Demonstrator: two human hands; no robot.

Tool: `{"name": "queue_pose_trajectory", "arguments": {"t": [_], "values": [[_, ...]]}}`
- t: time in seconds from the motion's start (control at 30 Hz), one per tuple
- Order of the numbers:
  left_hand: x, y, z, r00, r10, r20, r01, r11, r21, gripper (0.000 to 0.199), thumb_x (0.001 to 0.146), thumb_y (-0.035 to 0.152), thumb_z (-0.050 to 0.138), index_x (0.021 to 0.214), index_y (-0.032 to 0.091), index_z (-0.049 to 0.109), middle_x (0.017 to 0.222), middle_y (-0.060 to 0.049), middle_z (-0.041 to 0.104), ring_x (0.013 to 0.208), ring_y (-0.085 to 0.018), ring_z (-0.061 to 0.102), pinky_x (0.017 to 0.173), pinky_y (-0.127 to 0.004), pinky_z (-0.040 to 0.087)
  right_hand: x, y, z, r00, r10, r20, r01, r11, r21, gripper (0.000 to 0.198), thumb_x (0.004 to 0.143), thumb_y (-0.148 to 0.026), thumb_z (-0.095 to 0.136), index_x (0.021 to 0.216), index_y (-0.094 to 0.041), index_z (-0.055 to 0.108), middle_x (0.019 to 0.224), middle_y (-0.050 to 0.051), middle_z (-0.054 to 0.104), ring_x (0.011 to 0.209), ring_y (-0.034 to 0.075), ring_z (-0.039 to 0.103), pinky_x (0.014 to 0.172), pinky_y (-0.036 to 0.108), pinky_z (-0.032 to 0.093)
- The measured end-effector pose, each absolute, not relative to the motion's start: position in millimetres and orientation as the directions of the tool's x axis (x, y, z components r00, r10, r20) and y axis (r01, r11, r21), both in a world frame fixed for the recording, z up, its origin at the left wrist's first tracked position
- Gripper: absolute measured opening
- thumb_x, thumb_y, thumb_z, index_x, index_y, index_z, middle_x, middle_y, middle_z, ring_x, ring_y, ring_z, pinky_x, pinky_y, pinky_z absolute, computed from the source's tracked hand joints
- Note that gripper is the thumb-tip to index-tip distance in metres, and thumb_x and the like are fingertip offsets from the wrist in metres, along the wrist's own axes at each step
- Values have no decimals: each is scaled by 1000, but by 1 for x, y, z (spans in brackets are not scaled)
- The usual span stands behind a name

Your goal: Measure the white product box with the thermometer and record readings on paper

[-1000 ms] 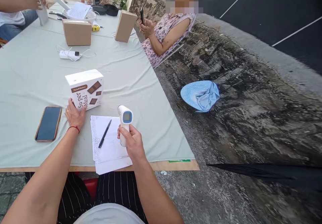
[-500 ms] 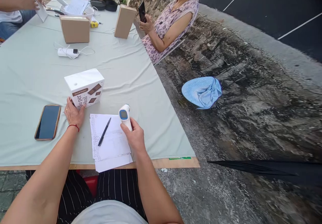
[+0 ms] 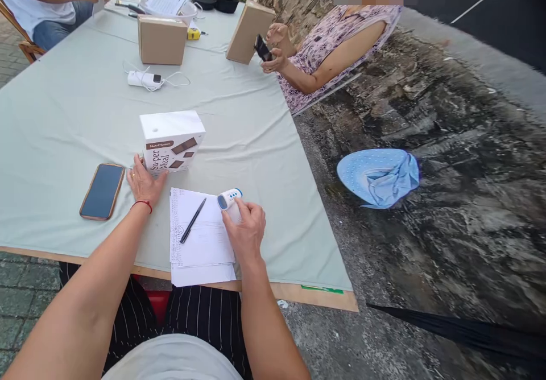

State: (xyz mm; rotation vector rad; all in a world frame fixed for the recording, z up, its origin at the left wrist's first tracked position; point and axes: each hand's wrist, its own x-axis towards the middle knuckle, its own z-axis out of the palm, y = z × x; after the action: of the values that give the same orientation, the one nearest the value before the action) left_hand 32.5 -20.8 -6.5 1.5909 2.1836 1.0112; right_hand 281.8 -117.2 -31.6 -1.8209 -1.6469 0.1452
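My left hand (image 3: pixel 145 182) is at the lower left corner of a white and brown snack box (image 3: pixel 170 141) marked "Super Meal", thumb across its front and fingers along its left side. The box stands upright on the table. In my right hand (image 3: pixel 246 229) is a white and blue infrared thermometer (image 3: pixel 229 199), its small screen and buttons facing up and its lower part hidden by my fingers. Below it and to the left lie printed papers (image 3: pixel 213 252) with a black pen (image 3: pixel 193 221) on top. A smartphone (image 3: pixel 101 191) lies left of my left hand.
Farther back on the cloth-covered table (image 3: pixel 239 141) are a white device with a cable (image 3: pixel 145 79), brown cartons (image 3: pixel 161 41) and a paper-filled basket. A person (image 3: pixel 333 56) with a phone sits at the right edge. A blue hat (image 3: pixel 379 178) lies beyond the table.
The thermometer has turned in my right hand, from upright to tilted with its buttons showing. My left hand stays at the box. The seated person's phone is lower, with a second hand raised beside it.
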Motion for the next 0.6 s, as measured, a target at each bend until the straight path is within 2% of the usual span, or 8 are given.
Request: {"name": "queue_pose_trajectory", "arguments": {"t": [0.1, 0.23, 0.3, 0.37, 0.43, 0.5, 0.6], "values": [[33, -22, -7, -368, 912, 180, 731, 164, 662, 101, 75, 46, 70, 152, 20, 11, 144, -16, 52, 138, -30, 45, 122, -54, 12, 264, -111, -27, -73, 947, 314, 774, 252, -581, 31, 94, -32, 48, 114, -24, 70, 95, 9, 62, 88, 22, 60, 78, 36, 49], [35, -22, -9, -366, 913, 180, 739, 168, 653, 106, 73, 45, 73, 153, 20, 9, 143, -15, 52, 138, -31, 45, 122, -54, 11, 251, -96, -28, -269, 940, 211, 820, 338, -463, 34, 93, -18, 46, 113, -27, 72, 92, 8, 63, 79, 19, 57, 65, 29, 44], [36, -23, -9, -365, 915, 174, 740, 172, 651, 108, 72, 45, 74, 154, 21, 8, 143, -15, 52, 138, -31, 44, 122, -55, 12, 253, -90, -28, -338, 924, 178, 831, 381, -406, 33, 91, -15, 47, 105, -27, 74, 89, 8, 64, 77, 18, 56, 65, 28, 42], [38, -24, -9, -369, 913, 174, 737, 173, 654, 110, 71, 45, 75, 154, 21, 7, 142, -15, 52, 138, -32, 44, 122, -55, 12, 258, -85, -25, -417, 895, 160, 799, 444, -405, 30, 91, -14, 47, 95, -26, 74, 88, 7, 64, 77, 18, 56, 67, 29, 42], [39, -25, -10, -374, 909, 182, 731, 168, 662, 112, 71, 44, 75, 154, 20, 5, 141, -14, 52, 137, -31, 44, 122, -56, 12, 262, -84, -18, -467, 866, 179, 733, 492, -470, 25, 91, -15, 46, 91, -24, 70, 87, 7, 64, 77, 18, 57, 70, 30, 43], [40, -26, -10, -377, 907, 188, 721, 160, 674, 112, 71, 43, 75, 154, 20, 3, 140, -14, 53, 137, -30, 44, 122, -55, 11, 262, -85, -10, -440, 867, 233, 647, 486, -587, 17, 90, -20, 48, 89, -22, 65, 82, 5, 62, 72, 17, 55, 69, 30, 43], [42, -27, -11, -383, 906, 181, 707, 162, 688, 112, 71, 42, 75, 154, 21, 3, 139, -14, 54, 137, -29, 44, 123, -55, 7, 250, -86, -4, -223, 925, 308, 502, 380, -777, 5, 84, -28, 57, 82, -23, 55, 70, -1, 55, 62, 14, 49, 65, 30, 42]]}}
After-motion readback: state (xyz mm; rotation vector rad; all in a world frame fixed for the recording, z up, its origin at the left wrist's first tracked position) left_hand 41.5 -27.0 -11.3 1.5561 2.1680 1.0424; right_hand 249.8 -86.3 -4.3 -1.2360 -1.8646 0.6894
